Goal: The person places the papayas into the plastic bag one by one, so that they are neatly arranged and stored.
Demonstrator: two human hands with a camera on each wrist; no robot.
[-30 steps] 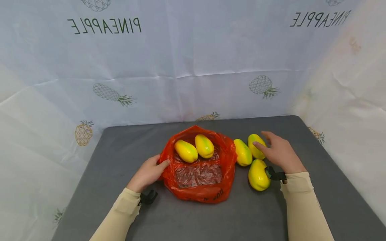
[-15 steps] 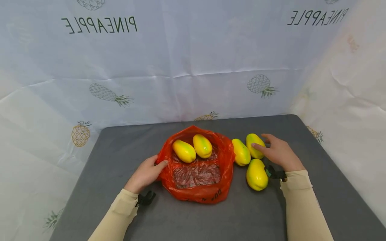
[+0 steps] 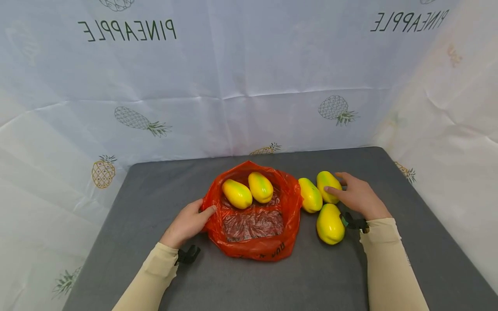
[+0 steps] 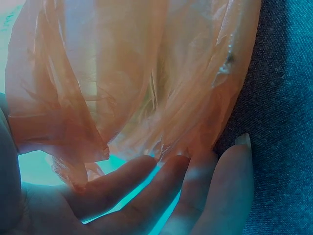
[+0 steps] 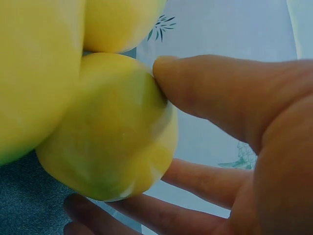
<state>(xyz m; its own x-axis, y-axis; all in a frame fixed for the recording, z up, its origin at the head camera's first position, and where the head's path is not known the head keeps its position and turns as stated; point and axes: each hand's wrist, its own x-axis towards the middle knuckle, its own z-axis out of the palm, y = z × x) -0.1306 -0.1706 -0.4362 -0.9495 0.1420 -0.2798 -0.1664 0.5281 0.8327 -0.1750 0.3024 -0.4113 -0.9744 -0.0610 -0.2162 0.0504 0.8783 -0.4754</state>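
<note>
In the head view a red plastic bag (image 3: 256, 251) lies on the table with its mouth spread wide. Two yellow-green papayas (image 3: 236, 194) rest inside, toward the back. My left hand (image 3: 188, 222) grips the bag's left rim, thumb on the inner side; the left wrist view shows the thin film (image 4: 132, 68) against the fingers. Right of the bag, three more papayas sit close together. My right hand (image 3: 359, 196) holds the far one (image 3: 327, 185); in the right wrist view the thumb touches one side of this papaya (image 5: 110, 127) and the fingers lie along the other.
The nearest loose papaya (image 3: 330, 224) sits beside the right wrist strap (image 3: 353, 221). Another papaya (image 3: 310, 195) lies against the bag's right side. Behind the dark grey table (image 3: 171, 185) hangs a white curtain (image 3: 233, 121) printed with pineapples.
The head view shifts slightly. My right thumb and fingers settle a little closer around the far papaya. My left hand stays on the bag's rim, and the papayas keep their places.
</note>
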